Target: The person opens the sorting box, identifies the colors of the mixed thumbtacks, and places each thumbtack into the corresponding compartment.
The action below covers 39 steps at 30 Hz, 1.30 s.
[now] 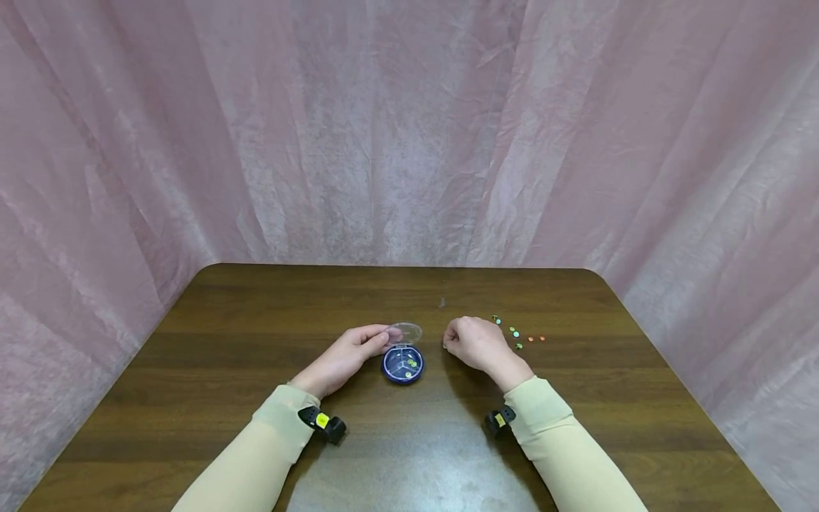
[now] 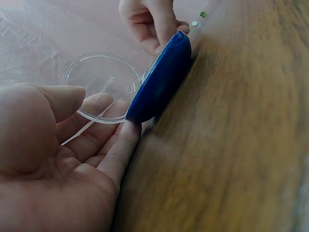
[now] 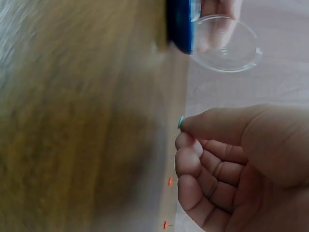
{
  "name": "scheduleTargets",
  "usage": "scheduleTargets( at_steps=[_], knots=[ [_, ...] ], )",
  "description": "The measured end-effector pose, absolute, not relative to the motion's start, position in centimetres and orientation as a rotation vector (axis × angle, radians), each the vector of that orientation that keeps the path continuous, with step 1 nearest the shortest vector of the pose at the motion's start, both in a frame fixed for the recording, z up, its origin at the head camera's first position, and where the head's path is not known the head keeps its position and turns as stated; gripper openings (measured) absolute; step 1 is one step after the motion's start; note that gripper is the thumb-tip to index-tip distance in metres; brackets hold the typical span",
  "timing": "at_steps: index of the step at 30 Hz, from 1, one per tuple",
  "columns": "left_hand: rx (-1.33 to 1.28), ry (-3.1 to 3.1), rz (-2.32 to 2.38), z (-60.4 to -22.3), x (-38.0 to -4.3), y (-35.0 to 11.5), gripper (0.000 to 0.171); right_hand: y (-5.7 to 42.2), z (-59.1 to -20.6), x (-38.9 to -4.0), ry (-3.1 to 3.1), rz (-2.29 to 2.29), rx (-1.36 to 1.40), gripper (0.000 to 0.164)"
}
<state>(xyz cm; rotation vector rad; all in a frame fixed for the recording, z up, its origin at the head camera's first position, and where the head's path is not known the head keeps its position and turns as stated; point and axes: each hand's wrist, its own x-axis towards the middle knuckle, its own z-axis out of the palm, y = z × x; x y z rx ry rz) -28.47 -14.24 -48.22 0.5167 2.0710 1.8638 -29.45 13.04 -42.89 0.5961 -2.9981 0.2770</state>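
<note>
A round blue case [image 1: 402,365] with a Y-shaped divider sits on the table, its clear lid [image 1: 404,333] raised on the hinge. Small yellow-green pieces [image 1: 408,375] lie in its right and front compartments. My left hand [image 1: 345,355] holds the lid's rim between thumb and fingers, a fingertip against the blue base [image 2: 161,82]. To the right of the case, my right hand [image 1: 476,345] hovers over the table. Its thumb and curled index finger pinch a small green disc-shaped piece [image 3: 181,122]; the other fingers curl into the palm.
Several small pieces lie scattered right of my right hand: green [image 1: 519,346], pale blue [image 1: 516,334] and orange-red [image 1: 542,338]. In the right wrist view, a red piece [image 3: 170,181] shows a thin post. A pink curtain [image 1: 409,135] hangs behind the wooden table [image 1: 256,306].
</note>
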Motion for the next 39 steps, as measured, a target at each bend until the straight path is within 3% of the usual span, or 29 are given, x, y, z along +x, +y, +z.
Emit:
scheduleTargets(
  at_steps=[6, 13, 22, 26, 30, 39],
  knots=[
    [0.530, 2.078, 1.867, -48.4, -28.6, -14.5, 0.038, 13.2, -41.8, -29.3, -3.029, 0.693, 0.626, 0.009],
    [0.532, 2.073, 1.873, -48.5, -28.6, -14.8, 0.038, 12.8, -40.5, -28.8, -2.954, 1.432, 0.643, 0.017],
    [0.549, 2.060, 1.895, -48.7, -28.8, -14.6, 0.037, 12.1, -38.9, -28.0, -2.554, 2.292, 0.697, 0.025],
    [0.549, 2.051, 1.902, -48.7, -28.9, -14.5, 0.037, 11.9, -38.2, -27.4, -2.281, 2.667, 0.740, 0.019],
    [0.534, 2.053, 1.900, -48.7, -28.9, -14.5, 0.037, 11.7, -37.5, -26.9, -2.112, 2.880, 0.815, 0.010],
    [0.537, 2.047, 1.897, -48.5, -28.9, -14.6, 0.038, 11.1, -36.2, -25.6, -1.856, 3.128, 1.046, 0.015]
  ],
)
